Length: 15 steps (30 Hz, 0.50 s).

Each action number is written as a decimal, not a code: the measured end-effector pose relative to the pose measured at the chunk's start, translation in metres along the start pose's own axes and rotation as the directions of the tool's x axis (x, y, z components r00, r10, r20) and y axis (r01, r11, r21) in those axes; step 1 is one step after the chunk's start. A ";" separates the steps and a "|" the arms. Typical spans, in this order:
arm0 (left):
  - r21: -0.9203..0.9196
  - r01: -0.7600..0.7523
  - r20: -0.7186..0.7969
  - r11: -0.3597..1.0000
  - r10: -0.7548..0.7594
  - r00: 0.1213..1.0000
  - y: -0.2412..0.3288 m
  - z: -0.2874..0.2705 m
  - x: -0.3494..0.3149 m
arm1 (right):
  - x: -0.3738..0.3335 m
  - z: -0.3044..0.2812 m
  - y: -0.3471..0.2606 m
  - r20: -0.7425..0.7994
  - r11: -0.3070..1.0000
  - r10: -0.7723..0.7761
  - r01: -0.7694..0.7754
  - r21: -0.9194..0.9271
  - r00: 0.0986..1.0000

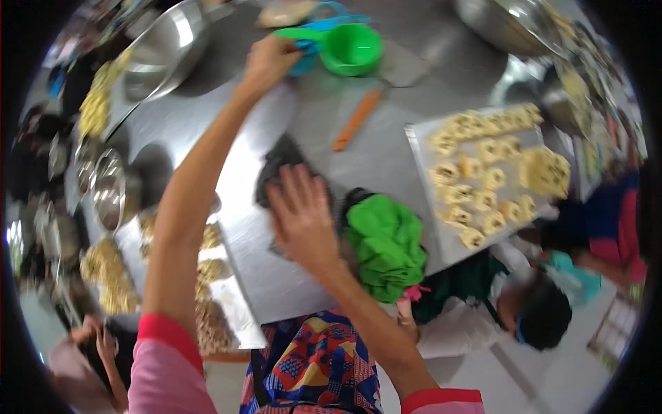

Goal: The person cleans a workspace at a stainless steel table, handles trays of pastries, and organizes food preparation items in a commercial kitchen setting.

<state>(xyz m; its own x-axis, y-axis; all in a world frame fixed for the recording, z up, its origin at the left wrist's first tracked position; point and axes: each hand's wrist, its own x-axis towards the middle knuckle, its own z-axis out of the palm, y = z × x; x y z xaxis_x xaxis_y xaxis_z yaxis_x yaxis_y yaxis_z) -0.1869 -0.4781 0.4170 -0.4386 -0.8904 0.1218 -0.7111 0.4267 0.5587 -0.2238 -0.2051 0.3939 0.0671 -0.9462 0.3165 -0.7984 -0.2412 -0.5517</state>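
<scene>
My left hand (pixel 269 62) reaches to the far side of the steel table, its fingers closed on the handle of a green measuring cup (pixel 352 50). A small blue cup (pixel 305 58) sits right beside those fingers, and another light blue utensil (pixel 338 16) lies just behind. Nearer to me, my right hand (pixel 303 217) presses flat with its fingers spread on a crumpled dark grey cloth (pixel 281 160). Right of this hand is a bunched bright green cloth (pixel 386 245) with something black at its edge. A flat orange strip (pixel 357 121) lies between the cup and the cloths.
A tray (pixel 452 245) of shaped dough pieces is at the right, near a co-worker (pixel 538 307). On the left, another tray (pixel 241 321) carries dough mounds. Large steel bowls (pixel 165 52) (pixel 514 27) stand at the far corners, with smaller metal bowls (pixel 110 190) at left.
</scene>
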 end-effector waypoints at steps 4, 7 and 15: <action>-0.078 0.005 -0.046 0.997 -0.008 0.999 -0.020 -0.020 0.001 | 0.005 -0.004 -0.010 0.047 0.999 0.000 0.003 -0.050 0.999; -0.039 -0.183 -0.159 0.982 0.175 0.972 -0.017 -0.068 -0.016 | 0.007 0.001 -0.018 0.030 0.998 0.001 0.001 -0.058 1.000; -0.081 0.062 -0.041 0.995 -0.065 0.997 0.070 -0.282 -0.190 | 0.019 0.014 0.003 0.049 0.984 -0.073 0.080 -0.158 0.996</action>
<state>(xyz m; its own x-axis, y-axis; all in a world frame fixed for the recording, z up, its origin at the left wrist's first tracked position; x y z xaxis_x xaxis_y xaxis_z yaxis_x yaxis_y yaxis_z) 0.0015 -0.3239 0.6644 -0.3684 -0.9221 0.1182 -0.6902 0.3565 0.6297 -0.2171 -0.2269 0.3877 0.1542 -0.9356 0.3177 -0.8750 -0.2786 -0.3958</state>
